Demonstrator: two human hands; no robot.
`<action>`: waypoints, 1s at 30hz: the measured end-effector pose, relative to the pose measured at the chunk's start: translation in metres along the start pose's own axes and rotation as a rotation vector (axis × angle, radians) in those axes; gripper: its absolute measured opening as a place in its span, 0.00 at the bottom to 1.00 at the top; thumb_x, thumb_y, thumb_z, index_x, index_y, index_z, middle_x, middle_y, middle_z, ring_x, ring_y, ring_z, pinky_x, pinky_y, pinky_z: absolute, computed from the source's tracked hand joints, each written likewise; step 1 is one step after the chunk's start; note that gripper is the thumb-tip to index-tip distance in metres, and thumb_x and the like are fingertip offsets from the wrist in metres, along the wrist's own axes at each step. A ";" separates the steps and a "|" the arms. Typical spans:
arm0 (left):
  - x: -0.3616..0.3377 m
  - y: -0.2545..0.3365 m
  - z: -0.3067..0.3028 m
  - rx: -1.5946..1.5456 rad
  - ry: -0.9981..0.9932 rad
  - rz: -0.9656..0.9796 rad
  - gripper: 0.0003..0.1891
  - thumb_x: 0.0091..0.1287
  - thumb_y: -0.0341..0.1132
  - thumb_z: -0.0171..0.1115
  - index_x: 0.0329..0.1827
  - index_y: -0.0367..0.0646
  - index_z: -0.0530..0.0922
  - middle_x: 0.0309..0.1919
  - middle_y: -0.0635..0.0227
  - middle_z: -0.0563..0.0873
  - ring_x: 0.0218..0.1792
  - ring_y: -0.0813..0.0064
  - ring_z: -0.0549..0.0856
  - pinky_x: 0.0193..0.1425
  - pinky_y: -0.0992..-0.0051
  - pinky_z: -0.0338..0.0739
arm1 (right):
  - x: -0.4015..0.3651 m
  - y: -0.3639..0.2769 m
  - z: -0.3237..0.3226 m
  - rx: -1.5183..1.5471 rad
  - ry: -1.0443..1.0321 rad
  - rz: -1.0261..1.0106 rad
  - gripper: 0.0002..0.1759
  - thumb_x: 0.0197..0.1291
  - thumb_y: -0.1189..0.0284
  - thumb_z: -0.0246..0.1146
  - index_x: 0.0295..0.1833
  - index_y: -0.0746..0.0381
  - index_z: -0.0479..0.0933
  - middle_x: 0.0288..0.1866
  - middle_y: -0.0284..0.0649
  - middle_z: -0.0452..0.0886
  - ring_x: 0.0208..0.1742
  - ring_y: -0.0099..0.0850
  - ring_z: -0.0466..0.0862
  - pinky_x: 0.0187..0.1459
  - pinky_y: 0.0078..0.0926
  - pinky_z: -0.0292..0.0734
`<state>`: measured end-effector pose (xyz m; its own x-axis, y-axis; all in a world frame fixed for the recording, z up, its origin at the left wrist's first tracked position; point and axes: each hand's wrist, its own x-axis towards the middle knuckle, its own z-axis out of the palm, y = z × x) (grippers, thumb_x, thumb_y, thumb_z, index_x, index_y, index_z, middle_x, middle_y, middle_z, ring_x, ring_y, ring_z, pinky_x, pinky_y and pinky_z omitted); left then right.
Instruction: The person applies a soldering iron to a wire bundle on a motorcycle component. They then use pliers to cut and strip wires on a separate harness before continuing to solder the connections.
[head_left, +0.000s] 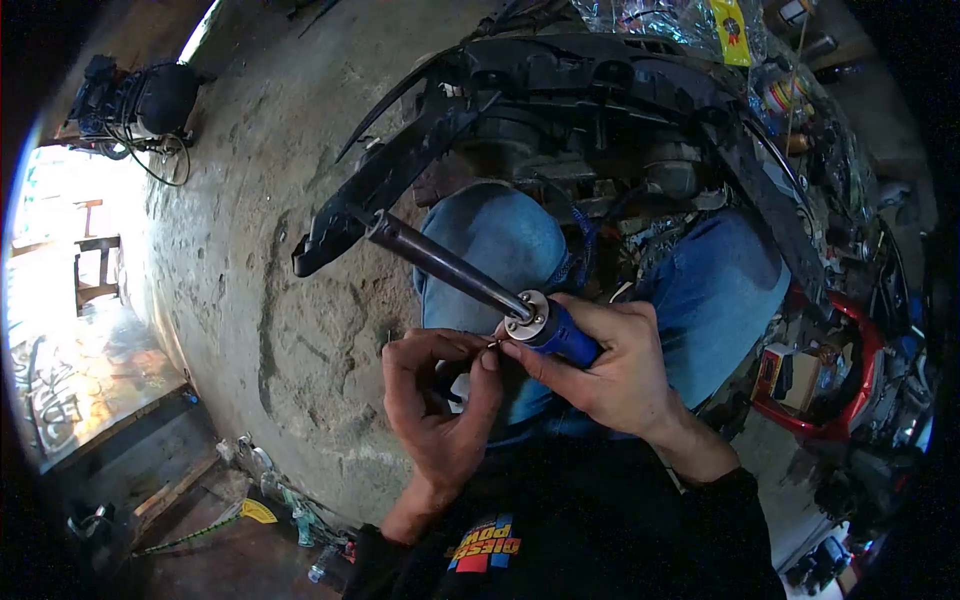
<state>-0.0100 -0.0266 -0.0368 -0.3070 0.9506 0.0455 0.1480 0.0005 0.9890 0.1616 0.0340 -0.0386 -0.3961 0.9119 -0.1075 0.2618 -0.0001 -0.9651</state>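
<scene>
My right hand [610, 370] is wrapped round the blue handle of a soldering iron [450, 265]. Its long dark metal barrel slants up and to the left, over my knee. The right thumb tip reaches out to meet my left hand [440, 390], whose thumb and fingers are pinched together. Between the fingertips of both hands sits a tiny dark piece [495, 345], too small to name. Beyond my knees lies a large black plastic vehicle part [400, 175], curving round in front of me.
My jeans-clad knees [500, 240] are just under the hands. A red plastic frame [865, 370] and a small box [775, 375] lie at the right. Clear plastic bags [650, 18] are at the top. A black compressor-like machine [140, 100] stands far left on the rough concrete floor [230, 240].
</scene>
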 end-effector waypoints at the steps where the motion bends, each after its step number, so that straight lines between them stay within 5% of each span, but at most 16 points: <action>1: 0.000 -0.003 -0.002 0.021 -0.012 0.025 0.14 0.67 0.18 0.68 0.49 0.34 0.71 0.44 0.57 0.83 0.45 0.74 0.85 0.49 0.76 0.81 | 0.001 -0.001 -0.001 -0.007 -0.001 -0.011 0.14 0.61 0.75 0.77 0.51 0.66 0.88 0.40 0.42 0.92 0.39 0.22 0.92 0.39 0.22 0.84; 11: 0.008 -0.002 -0.001 0.185 0.008 0.111 0.12 0.63 0.22 0.72 0.40 0.36 0.74 0.34 0.63 0.85 0.31 0.82 0.78 0.35 0.80 0.73 | 0.003 0.003 0.002 -0.028 0.026 -0.087 0.13 0.62 0.73 0.76 0.51 0.66 0.87 0.33 0.38 0.90 0.31 0.17 0.86 0.30 0.19 0.77; 23: 0.011 -0.008 -0.001 0.199 -0.023 0.226 0.14 0.59 0.19 0.72 0.38 0.36 0.72 0.32 0.60 0.83 0.33 0.75 0.82 0.37 0.77 0.77 | -0.001 -0.002 0.001 0.011 0.090 -0.097 0.15 0.63 0.76 0.75 0.54 0.66 0.86 0.34 0.35 0.89 0.32 0.17 0.86 0.34 0.20 0.79; 27: 0.012 -0.005 -0.004 0.240 -0.031 0.227 0.14 0.56 0.19 0.72 0.38 0.36 0.72 0.31 0.59 0.83 0.32 0.72 0.85 0.37 0.74 0.79 | -0.025 -0.035 -0.031 -0.014 -0.009 0.142 0.26 0.67 0.64 0.73 0.62 0.68 0.77 0.38 0.47 0.88 0.35 0.34 0.91 0.39 0.32 0.85; 30: 0.011 -0.005 -0.006 0.268 -0.035 0.230 0.14 0.55 0.19 0.72 0.38 0.36 0.73 0.32 0.58 0.84 0.32 0.71 0.85 0.37 0.73 0.80 | -0.057 -0.037 -0.051 -0.096 -0.124 0.220 0.23 0.72 0.62 0.68 0.63 0.67 0.75 0.35 0.45 0.86 0.32 0.29 0.88 0.35 0.32 0.82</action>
<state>-0.0192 -0.0181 -0.0406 -0.2052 0.9455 0.2529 0.4522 -0.1376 0.8812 0.2199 0.0028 0.0155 -0.4234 0.8372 -0.3462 0.4330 -0.1486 -0.8891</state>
